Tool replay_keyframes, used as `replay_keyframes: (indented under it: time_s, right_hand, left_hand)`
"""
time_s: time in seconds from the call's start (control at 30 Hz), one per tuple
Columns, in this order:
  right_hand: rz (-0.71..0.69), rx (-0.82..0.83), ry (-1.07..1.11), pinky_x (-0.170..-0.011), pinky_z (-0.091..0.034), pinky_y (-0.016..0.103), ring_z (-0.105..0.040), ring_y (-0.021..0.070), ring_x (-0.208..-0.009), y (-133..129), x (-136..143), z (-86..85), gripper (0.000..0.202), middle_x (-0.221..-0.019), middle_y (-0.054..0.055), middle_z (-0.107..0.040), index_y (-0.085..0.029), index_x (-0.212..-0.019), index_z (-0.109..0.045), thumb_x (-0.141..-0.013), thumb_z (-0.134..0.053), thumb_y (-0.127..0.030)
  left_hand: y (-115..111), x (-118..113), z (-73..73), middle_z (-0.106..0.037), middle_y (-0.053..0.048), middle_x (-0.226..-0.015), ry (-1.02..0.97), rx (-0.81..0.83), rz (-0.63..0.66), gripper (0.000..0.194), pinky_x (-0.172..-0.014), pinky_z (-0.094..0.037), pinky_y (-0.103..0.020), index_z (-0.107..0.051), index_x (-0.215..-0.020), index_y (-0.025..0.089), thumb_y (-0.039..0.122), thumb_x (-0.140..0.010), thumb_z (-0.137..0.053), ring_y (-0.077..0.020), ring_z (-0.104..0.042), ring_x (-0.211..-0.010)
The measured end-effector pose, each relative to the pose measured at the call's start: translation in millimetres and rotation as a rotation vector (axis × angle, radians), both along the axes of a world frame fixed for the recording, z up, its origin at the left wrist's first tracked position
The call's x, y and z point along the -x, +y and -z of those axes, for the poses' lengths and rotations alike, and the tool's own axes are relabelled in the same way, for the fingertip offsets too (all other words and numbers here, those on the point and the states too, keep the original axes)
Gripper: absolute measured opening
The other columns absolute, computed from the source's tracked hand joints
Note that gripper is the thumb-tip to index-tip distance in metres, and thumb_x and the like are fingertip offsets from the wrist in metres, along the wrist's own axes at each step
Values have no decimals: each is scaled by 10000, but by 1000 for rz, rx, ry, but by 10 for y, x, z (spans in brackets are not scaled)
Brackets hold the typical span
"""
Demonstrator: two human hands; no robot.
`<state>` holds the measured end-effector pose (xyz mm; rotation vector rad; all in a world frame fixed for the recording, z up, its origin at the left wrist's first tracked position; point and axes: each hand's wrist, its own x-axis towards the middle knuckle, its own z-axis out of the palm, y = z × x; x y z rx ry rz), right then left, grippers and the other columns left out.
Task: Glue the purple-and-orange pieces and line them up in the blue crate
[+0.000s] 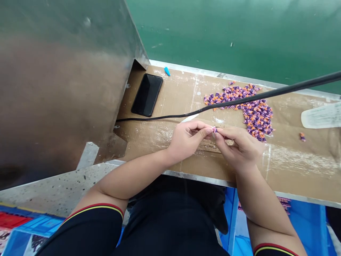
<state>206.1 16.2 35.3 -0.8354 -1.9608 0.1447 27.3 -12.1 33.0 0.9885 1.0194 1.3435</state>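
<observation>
Between my fingertips, over the brown cardboard-covered bench, is one small purple and pink piece [215,130]. My left hand [188,139] pinches it from the left, thumb against forefinger. From the other side my right hand [237,145] grips it in the same way, so the fingers partly hide it. Beyond my right hand lies a pile of small purple, pink and orange pieces [257,115] that look alike. One loose piece [302,137] sits apart, to the right of the pile.
A black cable [170,116] crosses above the bench. A phone [147,95] and a small blue object [167,71] lie at the left, beside a large metal housing [66,71]. A whitish translucent plastic piece [321,115] lies at the right. Blue crates [306,220] stand below the bench.
</observation>
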Motion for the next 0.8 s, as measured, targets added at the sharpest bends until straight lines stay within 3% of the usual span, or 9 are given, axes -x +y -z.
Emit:
replay_keyframes:
  time_s: [0.17,0.27,0.4,0.5,0.6,0.7,0.8]
  right_hand:
    - [20,-58,-39,-653,-667,261,-828,180,-723,-22,-9,28,177,-902,-9,-869,-304,-1037,-797,-942,-849,-164]
    - [60,-91,-44,-656,-678,268,-820,184,-694,-46,9,44,146,-861,-19,-860,-311,-1012,-792,-958,-837,-183]
    - [42,-91,-27,-684,-672,250,-821,173,-706,-71,38,33,262,-902,-22,-866,-321,-1073,-791,-925,-854,-115]
    - [35,-83,-34,-709,-679,270,-833,190,-754,-66,27,14,312,-953,-5,-873,-323,-1148,-789,-928,-852,-110]
    - [44,-67,-42,-714,-685,295,-835,206,-767,-44,-3,12,286,-975,2,-873,-323,-1169,-790,-952,-835,-143]
    - [32,-49,-21,-742,-688,301,-835,209,-785,-30,-9,23,296,-959,10,-868,-305,-1175,-797,-942,-840,-128]
    - [25,-48,30,-745,-692,309,-834,213,-796,-39,20,27,330,-955,28,-866,-290,-1187,-799,-924,-846,-96]
  left_hand:
    - [-22,1,20,-838,-69,-926,202,-151,-79,352,-846,-646,-357,-835,-888,225,552,-998,-768,-193,-776,-873]
    - [-28,-4,15,-825,-64,-881,228,-173,-91,384,-803,-633,-353,-818,-867,222,571,-1010,-744,-185,-758,-820]
    - [-37,-22,23,-819,-59,-873,220,-191,-113,338,-785,-632,-343,-813,-862,224,527,-1005,-768,-178,-754,-809]
    - [-46,-30,44,-832,-73,-950,159,-203,-90,249,-851,-653,-347,-838,-940,232,457,-1019,-766,-184,-778,-895]
    - [-57,-19,51,-839,-107,-1128,78,-173,-29,273,-1001,-666,-388,-858,-1036,244,496,-1021,-755,-219,-798,-1080]
    - [-75,3,44,-822,-118,-1278,31,-127,24,272,-1168,-618,-432,-866,-1094,247,486,-1023,-755,-254,-773,-1259]
    - [-96,15,47,-813,-110,-1310,-12,-83,59,251,-1222,-594,-440,-860,-1159,246,434,-1036,-747,-258,-764,-1304]
